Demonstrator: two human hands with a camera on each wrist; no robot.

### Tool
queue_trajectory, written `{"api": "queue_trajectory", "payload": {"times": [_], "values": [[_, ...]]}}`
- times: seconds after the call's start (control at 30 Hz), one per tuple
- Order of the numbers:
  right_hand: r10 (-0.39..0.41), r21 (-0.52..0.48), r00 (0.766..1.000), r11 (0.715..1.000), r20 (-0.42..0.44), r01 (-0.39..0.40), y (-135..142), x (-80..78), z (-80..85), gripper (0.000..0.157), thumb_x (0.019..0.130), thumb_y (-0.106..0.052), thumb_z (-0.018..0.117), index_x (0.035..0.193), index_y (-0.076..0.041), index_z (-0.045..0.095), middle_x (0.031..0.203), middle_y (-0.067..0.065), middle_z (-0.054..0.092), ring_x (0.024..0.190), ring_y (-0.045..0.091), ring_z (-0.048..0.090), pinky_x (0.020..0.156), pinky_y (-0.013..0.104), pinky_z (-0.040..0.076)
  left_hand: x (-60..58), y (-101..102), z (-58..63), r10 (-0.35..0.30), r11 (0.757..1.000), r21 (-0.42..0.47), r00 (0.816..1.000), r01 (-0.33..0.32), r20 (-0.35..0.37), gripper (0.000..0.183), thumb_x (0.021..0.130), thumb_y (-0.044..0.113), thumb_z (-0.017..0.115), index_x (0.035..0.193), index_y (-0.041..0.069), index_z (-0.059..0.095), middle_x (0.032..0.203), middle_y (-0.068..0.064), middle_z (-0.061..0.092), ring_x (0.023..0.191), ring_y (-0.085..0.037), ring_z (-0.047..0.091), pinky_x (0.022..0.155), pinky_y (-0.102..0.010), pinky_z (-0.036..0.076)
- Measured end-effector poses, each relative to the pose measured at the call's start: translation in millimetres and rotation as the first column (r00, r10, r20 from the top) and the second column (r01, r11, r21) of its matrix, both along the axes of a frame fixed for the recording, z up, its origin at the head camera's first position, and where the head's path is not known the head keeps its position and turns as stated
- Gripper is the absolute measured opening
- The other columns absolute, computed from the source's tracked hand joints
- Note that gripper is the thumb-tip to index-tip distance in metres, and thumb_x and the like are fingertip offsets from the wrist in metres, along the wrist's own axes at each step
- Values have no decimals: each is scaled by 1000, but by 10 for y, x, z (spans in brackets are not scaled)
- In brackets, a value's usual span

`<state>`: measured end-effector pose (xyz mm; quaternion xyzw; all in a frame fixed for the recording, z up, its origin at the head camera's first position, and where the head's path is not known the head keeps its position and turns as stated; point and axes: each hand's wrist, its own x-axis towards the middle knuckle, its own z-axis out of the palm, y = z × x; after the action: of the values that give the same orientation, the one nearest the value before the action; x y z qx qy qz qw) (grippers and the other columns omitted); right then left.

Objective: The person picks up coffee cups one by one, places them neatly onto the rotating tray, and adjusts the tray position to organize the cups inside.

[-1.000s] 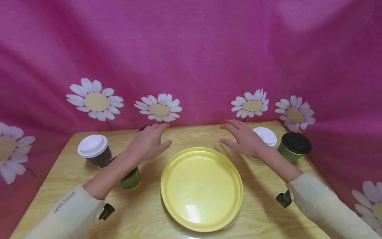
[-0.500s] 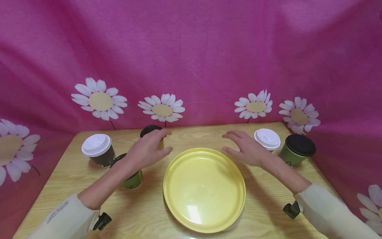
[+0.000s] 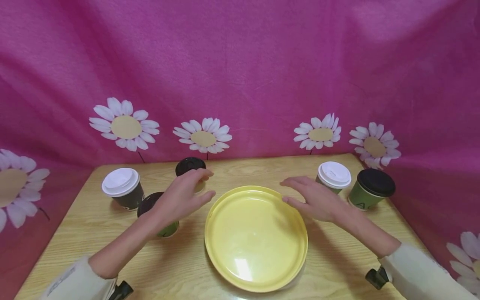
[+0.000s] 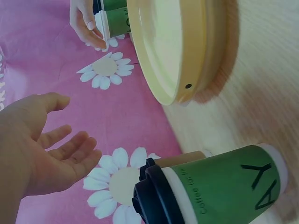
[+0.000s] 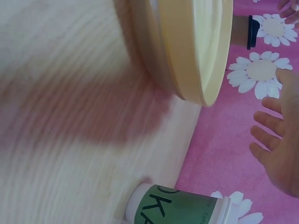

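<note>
My left hand (image 3: 183, 196) hovers over the left part of the table, its fingers loosely extended and holding nothing. Beneath its wrist stands a green paper cup with a black lid (image 4: 224, 184), partly covered by the arm in the head view. Just behind the fingers is a brown cup with a black lid (image 3: 190, 166). My right hand (image 3: 315, 198) hangs above the far right rim of the round yellow tray (image 3: 255, 287), fingers relaxed, grasping nothing. Nearest to it is a green cup with a white lid (image 3: 333, 175), partly hidden behind the hand.
A dark cup with a white lid (image 3: 123, 187) stands at the far left. At the far right is another green cup with a black lid (image 3: 372, 188). A pink curtain with daisies (image 3: 247, 75) encloses the wooden table (image 3: 180, 266) at the back and sides.
Both hands have drawn back toward the person, uncovering more of the brown cup behind the left hand and the white-lidded cup by the right. The cups and tray stay in place.
</note>
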<state>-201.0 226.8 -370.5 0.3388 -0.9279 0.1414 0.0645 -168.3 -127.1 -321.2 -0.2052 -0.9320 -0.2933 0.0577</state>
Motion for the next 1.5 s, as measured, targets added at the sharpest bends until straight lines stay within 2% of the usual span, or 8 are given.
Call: {"api": "queue_trajectory", "payload": {"times": [0.33,0.5,0.67,0.83,1.1,1.5], "values": [[42,16,999,999,-8,-42,55,155,-153,47,89,-52,48,123,-19,56,120,-6,55,115,12,47,94,35,41,93,-158,-73,23,999,48,997,-20,-72,48,80,25,70,121,7,54,113,-7,57,106,-21,52,90,-40,43],[85,35,995,996,-50,-83,96,230,-239,47,88,-51,51,124,-20,55,123,-3,52,116,14,46,95,36,40,125,-249,-95,47,996,80,995,-40,-89,50,79,24,71,123,7,52,113,-9,58,106,-23,53,90,-41,43],[154,50,980,988,-127,-149,135,270,-328,46,86,-48,56,121,-18,57,123,0,52,117,17,45,95,39,39,140,-326,-117,67,993,99,993,-57,-101,50,80,22,70,123,5,52,113,-9,58,105,-23,53,86,-41,45],[221,56,963,975,-155,-215,147,315,-412,46,84,-46,60,118,-15,58,121,2,53,116,19,46,98,38,36,154,-392,-161,69,993,98,992,-58,-106,49,80,23,70,122,4,52,113,-10,58,106,-24,53,87,-42,44],[235,43,959,972,-159,-232,171,427,-503,45,83,-47,60,116,-17,60,121,0,54,116,17,46,98,34,36,198,-536,-207,108,991,92,990,-100,-86,52,80,22,70,125,5,50,116,-11,55,109,-28,51,88,-46,43],[244,32,957,970,-155,-242,202,578,-599,45,83,-45,60,117,-16,61,122,0,55,115,16,47,97,34,38,227,-836,-320,135,984,137,981,-115,-142,56,79,24,72,126,4,49,120,-12,53,110,-29,49,88,-46,41]]}}
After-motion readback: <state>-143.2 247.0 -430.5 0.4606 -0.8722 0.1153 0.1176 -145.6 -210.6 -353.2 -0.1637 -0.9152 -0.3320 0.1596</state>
